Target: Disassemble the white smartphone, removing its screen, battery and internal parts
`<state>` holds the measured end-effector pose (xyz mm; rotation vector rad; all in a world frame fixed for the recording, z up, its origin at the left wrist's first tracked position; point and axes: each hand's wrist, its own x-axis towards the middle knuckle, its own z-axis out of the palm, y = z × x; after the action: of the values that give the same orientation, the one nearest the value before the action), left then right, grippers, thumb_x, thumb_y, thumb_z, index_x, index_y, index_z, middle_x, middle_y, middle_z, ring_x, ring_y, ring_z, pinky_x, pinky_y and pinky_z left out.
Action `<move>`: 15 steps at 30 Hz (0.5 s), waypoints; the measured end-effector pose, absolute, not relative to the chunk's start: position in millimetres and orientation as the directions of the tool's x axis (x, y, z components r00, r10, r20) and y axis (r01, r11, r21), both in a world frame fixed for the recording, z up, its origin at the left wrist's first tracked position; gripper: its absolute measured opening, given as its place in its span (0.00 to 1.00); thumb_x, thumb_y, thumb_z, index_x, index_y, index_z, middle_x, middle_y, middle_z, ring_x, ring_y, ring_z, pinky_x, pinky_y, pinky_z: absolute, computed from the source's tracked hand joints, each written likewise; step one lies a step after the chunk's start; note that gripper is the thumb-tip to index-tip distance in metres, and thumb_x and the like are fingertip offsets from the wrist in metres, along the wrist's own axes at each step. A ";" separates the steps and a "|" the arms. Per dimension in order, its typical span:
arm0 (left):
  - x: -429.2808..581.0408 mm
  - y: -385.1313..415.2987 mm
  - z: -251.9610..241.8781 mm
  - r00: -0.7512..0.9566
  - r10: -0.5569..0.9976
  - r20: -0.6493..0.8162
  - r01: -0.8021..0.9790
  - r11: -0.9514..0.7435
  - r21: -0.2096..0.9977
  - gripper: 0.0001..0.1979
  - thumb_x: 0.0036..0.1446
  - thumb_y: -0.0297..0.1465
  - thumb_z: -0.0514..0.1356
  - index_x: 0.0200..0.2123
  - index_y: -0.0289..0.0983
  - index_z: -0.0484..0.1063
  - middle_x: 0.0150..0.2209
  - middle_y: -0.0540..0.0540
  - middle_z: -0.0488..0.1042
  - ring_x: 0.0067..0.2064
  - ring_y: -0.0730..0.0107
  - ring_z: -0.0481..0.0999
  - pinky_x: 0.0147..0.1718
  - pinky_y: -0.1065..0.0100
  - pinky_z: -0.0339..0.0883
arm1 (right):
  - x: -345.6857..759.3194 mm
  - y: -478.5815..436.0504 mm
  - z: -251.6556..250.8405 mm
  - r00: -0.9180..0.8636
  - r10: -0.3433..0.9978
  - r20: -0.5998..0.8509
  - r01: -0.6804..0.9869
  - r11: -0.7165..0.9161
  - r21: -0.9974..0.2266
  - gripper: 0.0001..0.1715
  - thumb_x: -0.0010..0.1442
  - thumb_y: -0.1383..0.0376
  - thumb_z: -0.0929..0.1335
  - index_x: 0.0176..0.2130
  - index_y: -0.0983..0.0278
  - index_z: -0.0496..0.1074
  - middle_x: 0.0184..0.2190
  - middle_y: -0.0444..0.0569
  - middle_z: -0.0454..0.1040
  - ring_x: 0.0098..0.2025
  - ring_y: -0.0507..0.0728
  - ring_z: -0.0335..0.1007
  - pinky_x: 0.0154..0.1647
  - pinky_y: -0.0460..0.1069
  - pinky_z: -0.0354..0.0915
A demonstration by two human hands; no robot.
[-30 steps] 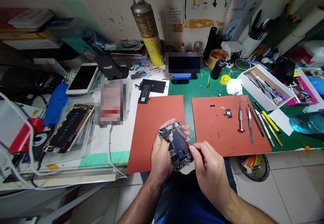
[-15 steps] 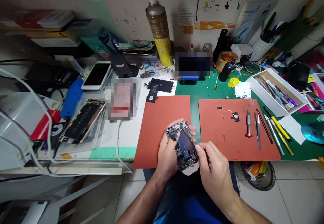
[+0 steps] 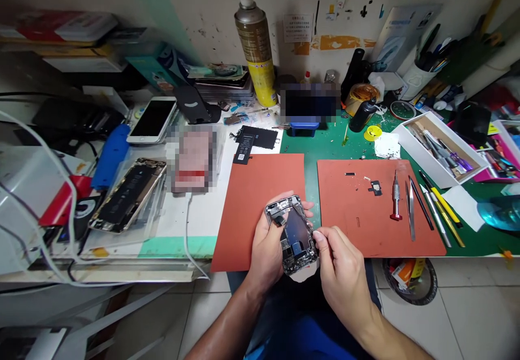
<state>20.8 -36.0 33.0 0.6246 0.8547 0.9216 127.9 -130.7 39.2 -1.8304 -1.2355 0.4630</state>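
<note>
An opened phone body [image 3: 298,235], its inner parts bare, is held tilted over the front edge of the bench. My left hand [image 3: 268,240] is wrapped round its left side, thumb on the near edge and fingertips showing behind the far side. My right hand [image 3: 339,257] is closed in a pinch at the phone's right edge; anything between the thumb and finger is too small to make out. A reddish-brown mat [image 3: 260,203] lies behind my left hand, and a second mat [image 3: 345,213] holds a screwdriver [image 3: 396,197], tweezers [image 3: 410,213] and small dark parts.
Dark batteries [image 3: 245,147] lie behind the left mat. Another opened phone [image 3: 132,194] and a white phone [image 3: 152,120] are at the left. A spray can [image 3: 255,48] stands at the back. An open tool box [image 3: 441,148] is at the right, with a bin [image 3: 412,281] below.
The view has shifted slightly, moving the bench items a little to the left. Both hands keep nearly the same hold at the phone.
</note>
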 end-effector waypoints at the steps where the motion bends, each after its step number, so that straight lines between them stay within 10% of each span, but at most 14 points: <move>1: 21.0 -36.1 33.1 0.329 0.875 -0.356 -0.421 0.473 0.774 0.27 0.63 0.43 0.72 0.61 0.42 0.71 0.49 0.39 0.86 0.45 0.58 0.86 0.41 0.62 0.82 | 127.7 -130.5 39.4 0.444 0.882 0.159 0.567 -0.140 -0.811 0.16 0.80 0.65 0.63 0.39 0.60 0.73 0.31 0.42 0.72 0.31 0.52 0.70 0.35 0.47 0.63; 15: 21.5 -36.5 33.5 0.331 0.879 -0.342 -0.423 0.462 0.779 0.26 0.62 0.42 0.73 0.58 0.42 0.71 0.49 0.39 0.86 0.45 0.58 0.87 0.40 0.62 0.83 | 128.6 -133.7 41.2 0.438 0.874 0.210 0.607 -0.115 -0.786 0.16 0.80 0.65 0.63 0.39 0.61 0.73 0.30 0.43 0.73 0.29 0.52 0.72 0.32 0.47 0.65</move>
<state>21.5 -36.5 33.5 0.6381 0.8474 0.9306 128.6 -133.7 41.2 -1.8212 -1.2646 0.3867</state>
